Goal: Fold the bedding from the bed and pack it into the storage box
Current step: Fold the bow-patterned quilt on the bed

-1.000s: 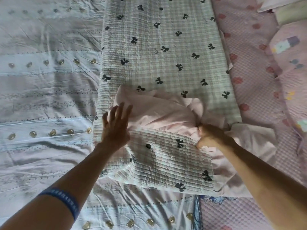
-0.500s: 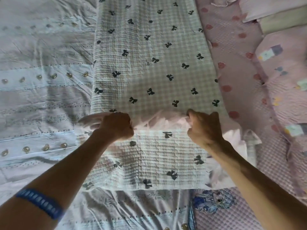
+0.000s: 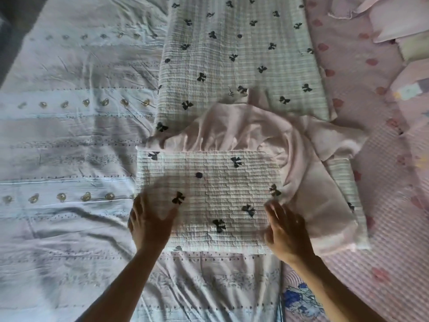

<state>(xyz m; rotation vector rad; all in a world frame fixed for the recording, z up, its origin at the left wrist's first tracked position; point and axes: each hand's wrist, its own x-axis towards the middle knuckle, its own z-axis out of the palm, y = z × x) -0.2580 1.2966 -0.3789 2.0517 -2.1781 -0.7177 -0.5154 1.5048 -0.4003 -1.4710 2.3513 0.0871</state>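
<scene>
You are looking straight down at a bed. Its left side is covered by a pale blue-white sheet (image 3: 69, 140), wrinkled, with rows of small gold motifs and dotted lines running across it. Its right side shows a pink quilted cover (image 3: 380, 205) with red spots, and pillows (image 3: 399, 22) lie at the top right corner. A blue cartoon print (image 3: 299, 298) peeks out near your right forearm at the bottom.

The quilt (image 3: 232, 54), green-white check with dark bows, lies down the middle of the bed, running away from you. Its near end is folded back over itself into a rectangular flap (image 3: 209, 189) that rests on top, and the pink lining (image 3: 243, 126) bulges out loosely above and to the right of that flap, spilling onto the pink cover.

Your left hand (image 3: 151, 224) rests on the flap's near left corner, fingers spread and straight, palm down, gripping nothing. Your right hand (image 3: 285, 231) lies on the flap's near right edge, just beside the pink lining, fingers likewise extended and flat, holding nothing. Both hands are slightly blurred. Both forearms reach in from the bottom edge, angled inward toward the flap.
</scene>
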